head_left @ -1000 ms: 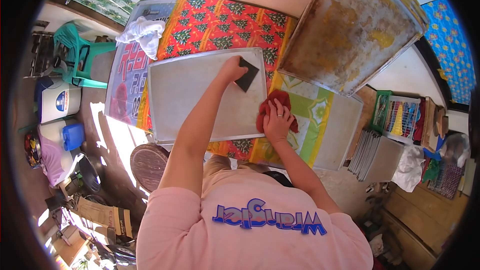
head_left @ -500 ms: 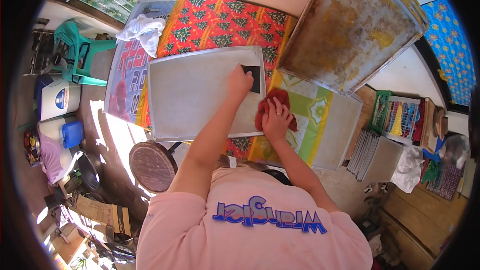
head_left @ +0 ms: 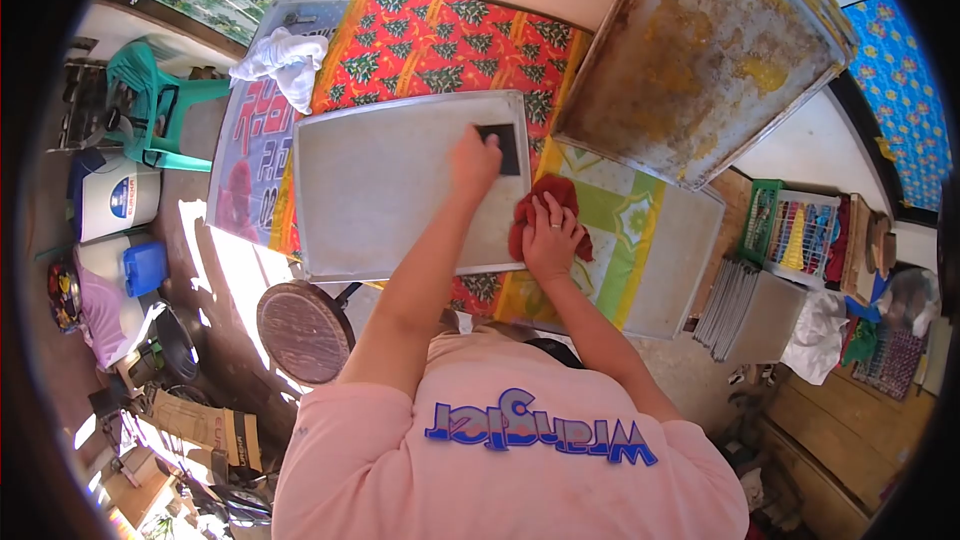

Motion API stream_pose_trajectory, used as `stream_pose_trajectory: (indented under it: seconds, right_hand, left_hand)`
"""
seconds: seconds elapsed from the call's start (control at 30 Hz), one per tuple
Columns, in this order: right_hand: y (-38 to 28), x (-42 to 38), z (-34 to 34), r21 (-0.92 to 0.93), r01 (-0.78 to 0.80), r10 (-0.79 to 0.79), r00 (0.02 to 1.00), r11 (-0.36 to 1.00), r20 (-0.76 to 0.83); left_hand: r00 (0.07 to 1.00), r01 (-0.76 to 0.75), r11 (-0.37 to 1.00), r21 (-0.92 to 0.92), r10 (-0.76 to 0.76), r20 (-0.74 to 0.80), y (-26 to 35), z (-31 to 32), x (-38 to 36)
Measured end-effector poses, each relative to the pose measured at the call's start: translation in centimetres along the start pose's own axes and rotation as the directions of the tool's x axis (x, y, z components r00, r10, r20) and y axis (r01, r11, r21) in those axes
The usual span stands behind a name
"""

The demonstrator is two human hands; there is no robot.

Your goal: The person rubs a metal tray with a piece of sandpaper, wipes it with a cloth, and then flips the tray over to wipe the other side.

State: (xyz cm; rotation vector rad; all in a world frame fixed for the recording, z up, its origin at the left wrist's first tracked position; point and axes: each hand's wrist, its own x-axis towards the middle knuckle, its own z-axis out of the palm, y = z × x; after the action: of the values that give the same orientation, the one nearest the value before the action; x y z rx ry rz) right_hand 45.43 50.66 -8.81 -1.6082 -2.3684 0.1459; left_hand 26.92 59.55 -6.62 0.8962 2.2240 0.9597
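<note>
A shallow grey metal tray lies on the table in front of me. Near its right side my left hand, a little smeared by motion, grips a flat black rectangular piece against the tray's surface. The thumb lies over the piece's edge. At the tray's lower right edge, my right hand presses on a bunched red cloth, fingers curled over it. A ring shows on one finger.
Large stained trays lean at the back right. Another metal tray is at the table's right end. A white cloth lies on the back left of the covered table. A round stool stands at the front left, a green chair beyond.
My left hand has slid slightly up and to the left across the tray with the black piece. My right hand stays on the red cloth with hardly any movement.
</note>
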Motion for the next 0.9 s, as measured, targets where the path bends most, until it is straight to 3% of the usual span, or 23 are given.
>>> stream_pose_trajectory:
  seconds: [0.07, 0.1, 0.2, 0.3, 0.4, 0.5, 0.6, 0.63, 0.73, 0.9]
  right_hand:
    - [0.1, -0.1, 0.3, -0.004, -0.002, 0.002, 1.0, 1.0, -0.005]
    - [0.1, 0.0, 0.3, -0.006, -0.004, 0.004, 1.0, 1.0, -0.006]
    - [0.1, 0.0, 0.1, 0.011, 0.005, -0.004, 1.0, 1.0, -0.009]
    - [0.0, 0.0, 0.1, 0.001, 0.002, -0.002, 1.0, 1.0, -0.003]
    - [0.0, 0.0, 0.2, 0.006, -0.002, 0.002, 1.0, 1.0, 0.002]
    - [0.1, -0.1, 0.4, -0.013, 0.004, -0.004, 1.0, 1.0, -0.009]
    - [0.1, 0.0, 0.4, -0.018, 0.003, -0.003, 1.0, 1.0, -0.009]
    - [0.1, 0.0, 0.3, -0.017, 0.003, -0.003, 1.0, 1.0, -0.004]
    - [0.0, -0.1, 0.1, -0.014, -0.003, 0.003, 1.0, 1.0, 0.006]
    - [0.0, 0.1, 0.1, 0.007, 0.001, -0.001, 1.0, 1.0, 0.011]
  left_hand:
    - [0.994, 0.048, 0.998, -0.049, -0.043, 0.097, -0.3, 1.0, -0.2]
    - [0.982, -0.167, 0.986, -0.027, 0.163, -0.098, -0.7, 1.2, 0.0]
    - [0.982, -0.119, 0.993, -0.022, 0.114, -0.151, -1.5, 0.7, 1.5]
    - [0.998, -0.045, 0.999, 0.03, 0.044, 0.033, -0.2, 1.4, -0.1]
    - [0.989, -0.094, 0.996, -0.003, 0.093, -0.116, -0.2, 0.4, 0.9]
    - [0.996, -0.086, 0.991, 0.101, 0.087, -0.009, 1.2, 0.7, -0.5]
    - [0.985, -0.149, 0.988, 0.043, 0.152, -0.077, 0.2, 1.2, 0.1]
    - [0.988, -0.105, 0.994, -0.01, 0.103, -0.113, -0.1, 1.0, 0.7]
    - [0.995, -0.1, 0.991, 0.085, 0.099, 0.016, 0.8, 0.8, 0.6]
    - [0.99, -0.108, 0.994, 0.026, 0.11, -0.088, 0.0, 0.7, 3.3]
